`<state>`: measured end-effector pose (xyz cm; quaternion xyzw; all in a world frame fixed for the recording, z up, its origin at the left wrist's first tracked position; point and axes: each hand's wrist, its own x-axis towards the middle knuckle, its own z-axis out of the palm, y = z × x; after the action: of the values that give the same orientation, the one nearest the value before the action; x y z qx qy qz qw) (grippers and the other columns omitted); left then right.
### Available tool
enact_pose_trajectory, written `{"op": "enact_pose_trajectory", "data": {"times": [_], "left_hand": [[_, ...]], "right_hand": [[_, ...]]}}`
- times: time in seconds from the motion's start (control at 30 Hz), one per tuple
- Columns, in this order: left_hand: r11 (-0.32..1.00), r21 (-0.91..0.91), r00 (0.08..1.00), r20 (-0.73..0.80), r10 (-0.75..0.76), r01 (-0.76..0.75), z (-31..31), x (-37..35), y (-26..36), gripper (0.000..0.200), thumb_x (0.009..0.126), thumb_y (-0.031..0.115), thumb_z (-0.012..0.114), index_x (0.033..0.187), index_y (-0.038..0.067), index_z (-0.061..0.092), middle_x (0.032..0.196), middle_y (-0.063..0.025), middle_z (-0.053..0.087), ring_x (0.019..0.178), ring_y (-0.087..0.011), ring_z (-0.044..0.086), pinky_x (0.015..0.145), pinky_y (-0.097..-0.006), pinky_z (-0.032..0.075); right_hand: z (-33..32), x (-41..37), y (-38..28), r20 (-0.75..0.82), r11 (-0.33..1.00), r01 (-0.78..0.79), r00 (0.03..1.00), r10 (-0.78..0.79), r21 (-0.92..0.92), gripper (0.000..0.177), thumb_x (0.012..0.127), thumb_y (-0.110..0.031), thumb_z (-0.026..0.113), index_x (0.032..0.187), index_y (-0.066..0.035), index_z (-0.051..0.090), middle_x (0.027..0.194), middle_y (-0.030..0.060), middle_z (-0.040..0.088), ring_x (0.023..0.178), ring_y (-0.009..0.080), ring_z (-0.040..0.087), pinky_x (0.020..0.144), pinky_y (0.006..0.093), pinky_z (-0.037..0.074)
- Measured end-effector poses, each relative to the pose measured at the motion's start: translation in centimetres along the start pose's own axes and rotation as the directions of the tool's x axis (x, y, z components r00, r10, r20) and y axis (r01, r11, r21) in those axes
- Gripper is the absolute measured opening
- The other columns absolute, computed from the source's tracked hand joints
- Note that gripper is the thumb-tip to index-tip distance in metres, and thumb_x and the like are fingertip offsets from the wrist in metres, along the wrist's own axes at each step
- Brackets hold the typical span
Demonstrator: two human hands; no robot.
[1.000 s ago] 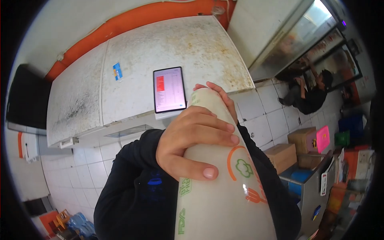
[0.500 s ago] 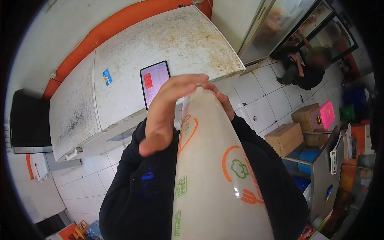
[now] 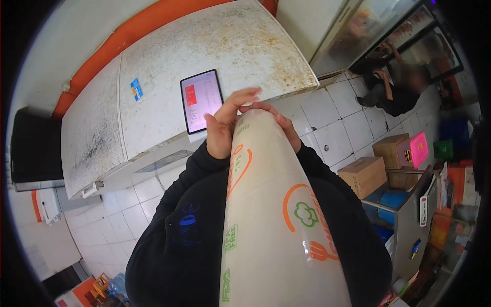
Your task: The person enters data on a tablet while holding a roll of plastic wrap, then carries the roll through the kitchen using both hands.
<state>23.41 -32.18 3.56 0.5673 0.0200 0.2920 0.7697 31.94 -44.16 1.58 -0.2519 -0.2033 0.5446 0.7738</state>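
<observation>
Film roll tip at 12 o'clock: my left hand fingers straight, flat across it; my right hand fingers clamped round it; tablet at 10 o'clock.

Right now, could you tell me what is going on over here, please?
A person in black sleeves holds a big roll of printed film up in front of them. The left hand lies over its far end with fingers stretched, and the right hand curls around the other side. Beyond it, a tablet rests on a stained chest freezer. Another person crouches by the glass-door coolers.
</observation>
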Motion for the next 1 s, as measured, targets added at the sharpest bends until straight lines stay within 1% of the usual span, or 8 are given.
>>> {"op": "enact_pose_trajectory", "data": {"times": [0.07,0.13,0.17,0.3,0.4,0.5,0.7,1.0], "left_hand": [[0.894,-0.378,0.946,-0.113,-0.302,0.24,-1.2,-0.7,-0.6,0.087,0.086,0.072,0.025,0.136,0.001,0.039,0.129,-0.0204,0.048,0.116,-0.0318,0.05,0.1,-0.0417,0.038],[0.531,-0.702,0.788,0.07,-0.612,0.474,-2.9,-0.5,-0.9,0.089,0.085,0.071,0.03,0.141,0.002,0.031,0.141,-0.0216,0.036,0.126,-0.033,0.042,0.106,-0.0443,0.031],[0.253,-0.825,0.722,0.242,-0.649,0.505,-4.0,-0.9,-1.9,0.077,0.088,0.067,0.031,0.141,0.012,0.036,0.132,-0.0178,0.047,0.117,-0.0314,0.05,0.1,-0.045,0.04],[0.249,-0.869,0.793,0.229,-0.565,0.428,-6.6,-2.4,-0.6,0.087,0.085,0.072,0.029,0.144,0.008,0.029,0.138,-0.0211,0.04,0.124,-0.0346,0.044,0.102,-0.0475,0.036],[0.213,-0.859,0.82,0.327,-0.469,0.465,-9.4,-2.4,0.1,0.095,0.081,0.075,0.03,0.147,0.007,0.021,0.141,-0.022,0.036,0.134,-0.0413,0.027,0.102,-0.0543,0.033],[0.203,-0.871,0.793,0.282,-0.541,0.448,-12.6,-2.1,0.9,0.096,0.081,0.077,0.02,0.147,0.007,0.02,0.144,-0.027,0.029,0.132,-0.0451,0.027,0.101,-0.0567,0.031],[0.135,-0.908,0.769,0.248,-0.589,0.396,-19.0,-2.4,0.9,0.096,0.081,0.077,0.018,0.146,0.006,0.022,0.144,-0.03,0.027,0.129,-0.048,0.03,0.103,-0.0536,0.029],[0.126,-0.893,0.74,0.272,-0.615,0.432,-25.8,-2.3,0.9,0.093,0.082,0.076,0.017,0.146,0.009,0.024,0.144,-0.026,0.031,0.128,-0.0401,0.038,0.105,-0.0497,0.032]], "right_hand": [[-0.7,0.8,0.9,0.048,0.997,0.001,0.999,0.003,-0.073,0.058,0.087,-0.046,0.05,0.128,-0.005,0.042,0.132,0.0161,0.046,0.115,0.0245,0.047,0.101,0.0367,0.036],[-1.2,2.1,1.2,0.1,0.943,0.068,0.994,-0.037,-0.326,0.055,0.088,-0.045,0.049,0.125,-0.004,0.048,0.131,0.0157,0.048,0.117,0.0254,0.045,0.101,0.0374,0.036],[-1.2,2.8,1.2,0.137,0.842,0.136,0.988,-0.074,-0.522,0.053,0.088,-0.044,0.048,0.123,-0.004,0.052,0.13,0.0151,0.049,0.117,0.026,0.044,0.1,0.0376,0.036],[-0.5,5.9,0.2,0.365,0.011,0.385,0.884,-0.292,-0.923,0.041,0.087,-0.038,0.053,0.11,-0.006,0.064,0.124,0.0133,0.054,0.119,0.0281,0.041,0.097,0.0395,0.038],[-2.9,10.1,2.1,0.345,-0.162,0.308,0.882,-0.319,-0.937,0.034,0.083,-0.03,0.061,0.109,-0.007,0.064,0.12,0.014,0.055,0.114,0.0285,0.045,0.096,0.0388,0.039],[-7.7,15.1,6.9,0.001,0.295,0.102,0.946,-0.324,-0.95,0.033,0.08,-0.023,0.066,0.108,-0.005,0.063,0.117,0.015,0.056,0.111,0.029,0.048,0.095,0.0396,0.039],[-15.0,22.6,14.3,0.003,-0.171,-0.056,0.945,-0.327,-0.984,0.046,0.076,-0.028,0.071,0.114,-0.006,0.058,0.115,0.0173,0.057,0.11,0.0335,0.05,0.094,0.0443,0.039],[-16.9,24.0,16.6,-0.074,-0.233,-0.164,0.933,-0.352,-0.959,0.046,0.07,-0.02,0.071,0.114,-0.011,0.059,0.118,0.0201,0.051,0.109,0.0368,0.048,0.095,0.0452,0.038]]}}
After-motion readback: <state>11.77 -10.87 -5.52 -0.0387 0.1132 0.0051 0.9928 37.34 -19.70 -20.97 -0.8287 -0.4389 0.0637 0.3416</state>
